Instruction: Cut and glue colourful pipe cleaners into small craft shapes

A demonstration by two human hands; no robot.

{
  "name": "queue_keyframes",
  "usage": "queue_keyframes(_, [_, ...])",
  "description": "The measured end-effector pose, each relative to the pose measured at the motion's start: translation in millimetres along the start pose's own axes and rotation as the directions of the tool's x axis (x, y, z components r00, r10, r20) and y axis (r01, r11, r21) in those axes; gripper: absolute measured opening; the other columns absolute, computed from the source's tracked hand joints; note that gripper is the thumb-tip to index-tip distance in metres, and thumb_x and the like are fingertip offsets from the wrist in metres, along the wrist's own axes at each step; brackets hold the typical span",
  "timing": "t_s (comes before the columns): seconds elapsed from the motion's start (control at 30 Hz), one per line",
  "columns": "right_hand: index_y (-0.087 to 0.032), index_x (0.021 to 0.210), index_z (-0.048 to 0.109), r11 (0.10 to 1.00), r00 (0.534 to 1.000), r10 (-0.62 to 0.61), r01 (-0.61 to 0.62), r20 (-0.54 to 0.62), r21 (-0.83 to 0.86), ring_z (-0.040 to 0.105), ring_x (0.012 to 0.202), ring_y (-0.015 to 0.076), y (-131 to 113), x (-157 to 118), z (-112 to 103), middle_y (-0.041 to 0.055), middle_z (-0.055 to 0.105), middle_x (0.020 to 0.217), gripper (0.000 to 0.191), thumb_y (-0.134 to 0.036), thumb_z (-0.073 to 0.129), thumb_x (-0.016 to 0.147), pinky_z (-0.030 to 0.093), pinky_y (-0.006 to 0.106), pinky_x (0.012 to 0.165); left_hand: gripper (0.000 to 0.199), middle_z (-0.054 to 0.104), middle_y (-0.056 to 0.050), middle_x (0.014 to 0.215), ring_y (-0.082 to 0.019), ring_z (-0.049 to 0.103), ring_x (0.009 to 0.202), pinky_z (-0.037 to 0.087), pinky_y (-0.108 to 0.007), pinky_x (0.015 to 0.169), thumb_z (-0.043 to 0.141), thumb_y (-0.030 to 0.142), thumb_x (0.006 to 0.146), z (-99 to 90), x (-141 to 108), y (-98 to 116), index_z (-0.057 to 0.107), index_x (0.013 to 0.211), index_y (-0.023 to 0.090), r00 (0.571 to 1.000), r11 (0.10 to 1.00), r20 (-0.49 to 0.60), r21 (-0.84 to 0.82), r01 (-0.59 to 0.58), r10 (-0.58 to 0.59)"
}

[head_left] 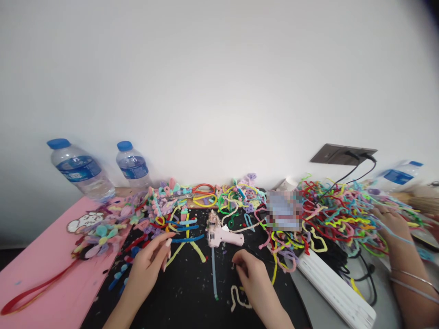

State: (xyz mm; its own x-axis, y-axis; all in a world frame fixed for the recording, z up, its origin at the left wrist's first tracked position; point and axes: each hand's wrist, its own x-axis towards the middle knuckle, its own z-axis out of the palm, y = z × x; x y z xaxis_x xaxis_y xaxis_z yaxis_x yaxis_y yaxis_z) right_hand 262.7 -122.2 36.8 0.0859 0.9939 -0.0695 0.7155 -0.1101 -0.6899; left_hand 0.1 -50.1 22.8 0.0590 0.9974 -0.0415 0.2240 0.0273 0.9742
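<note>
1. Right hand is near a cream squiggle on the black mat; its fingers are narrow, contents unclear.
2. Left hand is at the crossed fuzzy stems; its fingers are slightly apart, grip impossible to tell.
3. Glue gun lies between the hands.
4. Arrangement looks partial: several stems cross, bonding unclear; many lie loose in the tangle.
</note>
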Motion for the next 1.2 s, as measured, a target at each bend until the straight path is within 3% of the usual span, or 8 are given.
queue_keyframes(0.17, [-0.02, 0.083, 0.057, 0.99, 1.0, -0.012, 0.011, 0.013, 0.143, 0.06, 0.063, 0.0155, -8, -4, -1, -0.0003, 0.062, 0.066, 0.017, -0.009, 0.045, 0.079, 0.042, 0.023, 0.061, 0.042, 0.058, -0.001, 0.075, -0.012, 0.049, 0.05, 0.044, -0.025, 0.05, 0.053, 0.046, 0.084, -0.7, 1, -2, 0.058, 0.114, 0.017, 0.999, 1.0, -0.039, -0.026, -0.018, 0.017])
queue_keyframes(0.37, [-0.019, 0.088, 0.06, 0.994, 0.997, -0.055, 0.059, -0.048, 0.092, 0.052, 0.057, 0.0146, -12, -7, 1, -0.0015, 0.054, 0.061, 0.019, -0.017, 0.041, 0.087, 0.037, 0.023, 0.055, 0.037, 0.055, 0.001, 0.07, -0.012, 0.048, 0.05, 0.043, -0.025, 0.051, 0.052, 0.044, 0.085, -1.3, 0, -3, 0.058, 0.11, 0.017, 0.997, 0.999, -0.077, -0.031, -0.028, 0.026])
queue_keyframes(0.47, [-0.018, 0.087, 0.06, 0.997, 0.995, -0.039, 0.045, -0.091, 0.061, 0.046, 0.051, 0.0136, -11, -5, 2, -0.0056, 0.043, 0.054, 0.014, -0.014, 0.049, 0.079, 0.034, 0.022, 0.051, 0.036, 0.053, 0.002, 0.07, -0.012, 0.048, 0.051, 0.043, -0.024, 0.05, 0.054, 0.044, 0.084, -0.4, 0, -2, 0.058, 0.109, 0.018, 0.997, 0.998, -0.067, -0.054, -0.026, 0.022])
queue_keyframes(0.57, [-0.018, 0.086, 0.059, 0.993, 0.983, -0.099, 0.107, -0.158, 0.045, 0.048, 0.055, 0.0133, -9, -4, 2, -0.0036, 0.046, 0.062, 0.024, -0.004, 0.046, 0.07, 0.037, 0.022, 0.053, 0.035, 0.052, 0.002, 0.069, -0.012, 0.048, 0.051, 0.043, -0.024, 0.05, 0.057, 0.043, 0.083, -0.3, 0, 1, 0.059, 0.107, 0.018, 0.996, 0.997, -0.088, -0.069, -0.029, 0.023])
queue_keyframes(0.73, [-0.019, 0.084, 0.058, 0.981, 0.965, -0.169, 0.184, -0.199, 0.06, 0.056, 0.066, 0.016, -5, -2, -3, 0.0022, 0.057, 0.074, 0.028, -0.002, 0.041, 0.069, 0.044, 0.026, 0.062, 0.03, 0.054, 0.002, 0.07, -0.012, 0.048, 0.052, 0.043, -0.024, 0.051, 0.056, 0.042, 0.083, -3.9, -4, 10, 0.06, 0.103, 0.02, 0.986, 0.997, -0.165, -0.062, -0.045, 0.035])
queue_keyframes(0.83, [-0.019, 0.088, 0.059, 0.971, 0.987, -0.088, 0.116, -0.136, 0.211, 0.063, 0.071, 0.0177, -4, 0, -5, 0.0041, 0.065, 0.078, 0.026, -0.005, 0.045, 0.071, 0.049, 0.027, 0.066, 0.03, 0.056, 0.001, 0.072, -0.013, 0.05, 0.052, 0.044, -0.025, 0.052, 0.057, 0.042, 0.083, -9.2, -8, 16, 0.06, 0.103, 0.02, 0.983, 0.998, -0.181, -0.053, -0.046, 0.035])
queue_keyframes(1.0, [-0.019, 0.076, 0.059, 0.932, 0.996, 0.065, -0.082, 0.059, 0.352, 0.063, 0.055, 0.0161, -4, 1, -2, 0.0005, 0.067, 0.061, 0.01, -0.013, 0.053, 0.07, 0.048, 0.025, 0.057, 0.037, 0.058, 0.0, 0.07, -0.014, 0.052, 0.055, 0.046, -0.026, 0.056, 0.057, 0.047, 0.082, -23.3, -18, 22, 0.059, 0.106, 0.019, 0.993, 1.0, -0.117, 0.019, -0.023, 0.025])
queue_keyframes(1.2, [-0.018, 0.08, 0.061, 0.962, 0.997, 0.069, -0.073, 0.025, 0.264, 0.059, 0.051, 0.0146, -1, -3, -12, -0.0003, 0.064, 0.059, 0.01, -0.019, 0.052, 0.076, 0.043, 0.023, 0.052, 0.041, 0.06, 0.001, 0.067, -0.015, 0.055, 0.056, 0.047, -0.026, 0.058, 0.054, 0.052, 0.081, -40.0, -30, 21, 0.06, 0.105, 0.019, 0.993, 0.989, -0.116, 0.147, 0.018, -0.001])
